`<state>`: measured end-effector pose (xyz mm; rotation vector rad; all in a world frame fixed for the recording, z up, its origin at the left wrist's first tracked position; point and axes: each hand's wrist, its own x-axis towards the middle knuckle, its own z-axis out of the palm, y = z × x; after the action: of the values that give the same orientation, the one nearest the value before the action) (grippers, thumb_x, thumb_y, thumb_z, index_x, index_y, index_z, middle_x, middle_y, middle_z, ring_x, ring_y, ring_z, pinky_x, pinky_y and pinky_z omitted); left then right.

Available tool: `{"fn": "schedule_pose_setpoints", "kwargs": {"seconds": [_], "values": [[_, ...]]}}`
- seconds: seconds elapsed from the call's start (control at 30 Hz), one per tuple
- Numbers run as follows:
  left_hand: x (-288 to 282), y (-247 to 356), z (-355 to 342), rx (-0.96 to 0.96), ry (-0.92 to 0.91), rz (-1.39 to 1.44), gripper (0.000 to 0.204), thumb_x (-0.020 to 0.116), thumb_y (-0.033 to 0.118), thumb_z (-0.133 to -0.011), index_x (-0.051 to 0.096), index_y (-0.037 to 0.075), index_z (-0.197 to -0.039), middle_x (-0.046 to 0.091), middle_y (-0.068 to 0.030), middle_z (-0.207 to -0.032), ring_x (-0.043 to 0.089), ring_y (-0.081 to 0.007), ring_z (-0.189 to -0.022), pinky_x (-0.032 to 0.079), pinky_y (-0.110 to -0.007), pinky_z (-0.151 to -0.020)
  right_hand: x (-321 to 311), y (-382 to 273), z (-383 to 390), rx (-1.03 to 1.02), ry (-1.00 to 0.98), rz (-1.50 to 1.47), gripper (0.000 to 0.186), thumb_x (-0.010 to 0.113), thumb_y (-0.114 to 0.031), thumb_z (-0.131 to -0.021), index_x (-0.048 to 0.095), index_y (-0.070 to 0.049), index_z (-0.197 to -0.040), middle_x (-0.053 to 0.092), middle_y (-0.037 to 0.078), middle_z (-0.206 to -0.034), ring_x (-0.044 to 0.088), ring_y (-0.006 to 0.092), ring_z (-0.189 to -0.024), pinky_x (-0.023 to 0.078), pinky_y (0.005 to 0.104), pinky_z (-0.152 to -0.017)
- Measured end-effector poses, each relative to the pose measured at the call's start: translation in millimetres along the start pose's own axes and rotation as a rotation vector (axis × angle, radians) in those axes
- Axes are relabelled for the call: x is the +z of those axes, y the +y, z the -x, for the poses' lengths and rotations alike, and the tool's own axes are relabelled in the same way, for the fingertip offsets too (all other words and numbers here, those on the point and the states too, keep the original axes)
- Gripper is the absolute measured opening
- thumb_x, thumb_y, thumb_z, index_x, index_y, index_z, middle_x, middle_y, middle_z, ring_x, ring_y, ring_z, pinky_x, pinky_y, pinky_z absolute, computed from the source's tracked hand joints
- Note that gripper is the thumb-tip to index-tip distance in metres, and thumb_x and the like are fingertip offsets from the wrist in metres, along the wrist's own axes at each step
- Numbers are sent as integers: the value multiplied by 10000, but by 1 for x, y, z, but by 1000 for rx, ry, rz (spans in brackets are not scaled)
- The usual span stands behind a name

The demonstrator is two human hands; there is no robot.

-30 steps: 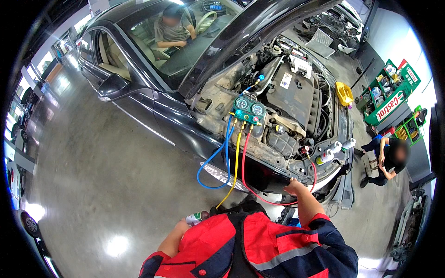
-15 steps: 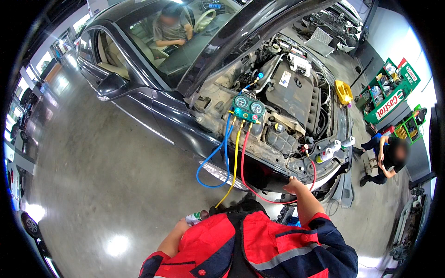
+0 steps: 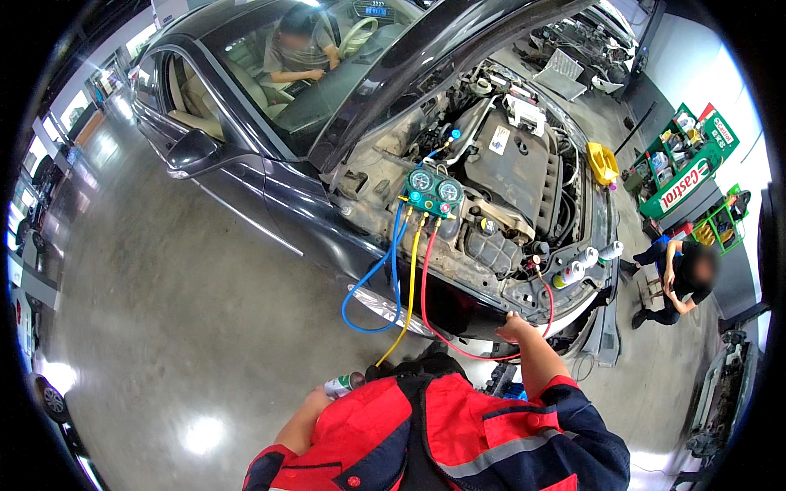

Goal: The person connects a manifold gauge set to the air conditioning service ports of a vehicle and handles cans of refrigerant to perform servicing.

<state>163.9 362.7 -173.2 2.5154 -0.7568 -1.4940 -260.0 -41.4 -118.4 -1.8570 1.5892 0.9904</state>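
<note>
My left hand [image 3: 318, 403], low at the lower middle, is closed on a white-and-green can [image 3: 342, 385] beside my red-and-navy jacket. My right hand [image 3: 516, 330] rests on the dark car's front fender edge with its fingers curled against it. Above it a gauge manifold [image 3: 434, 193] with two dials sits over the engine bay, its blue [image 3: 366, 272], yellow [image 3: 409, 303] and red [image 3: 458, 344] hoses hanging. Several cans [image 3: 575, 270] stand along the front of the bay near a small coupler [image 3: 535, 260] on the red hose.
The raised hood [image 3: 385, 90] overhangs the bay; a person [image 3: 291, 53] sits inside the car. A co-worker [image 3: 675, 282] crouches at the right near a green shelf [image 3: 679, 172]. A yellow container [image 3: 603, 164] is at the bay's far edge. Car parts [image 3: 716, 401] lie at right.
The whole scene has shifted slightly left in the view. The seated person's arm inside the car has moved a little. My hands have barely moved.
</note>
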Motion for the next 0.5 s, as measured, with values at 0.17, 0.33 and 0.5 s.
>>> {"fn": "schedule_pose_setpoints", "kwargs": {"seconds": [0.17,0.33,0.5], "values": [[16,-30,-28,29,-17,0,901,790,562,-589,569,-57,-1204,594,-288,-1213,585,-383,-1148,472,-427,-968,1,-2,-3,48,29,-38,988,623,-511,-828,128,0,-1513,166,199,-1575,289,378,-1410,301,438,-1132],[28,-50,-50,30,-12,2,954,788,579,-590,525,-60,-1248,572,-288,-1249,566,-390,-1173,460,-428,-985,-1,-2,-1,56,46,-42,986,624,-510,-827,131,0,-1512,172,190,-1576,290,373,-1411,304,434,-1131],[26,-45,-46,33,-17,4,951,791,569,-588,523,-61,-1249,572,-289,-1245,567,-388,-1172,458,-429,-988,0,-1,-2,50,44,-44,978,617,-514,-838,131,3,-1511,182,196,-1571,293,376,-1408,307,424,-1131]]}}
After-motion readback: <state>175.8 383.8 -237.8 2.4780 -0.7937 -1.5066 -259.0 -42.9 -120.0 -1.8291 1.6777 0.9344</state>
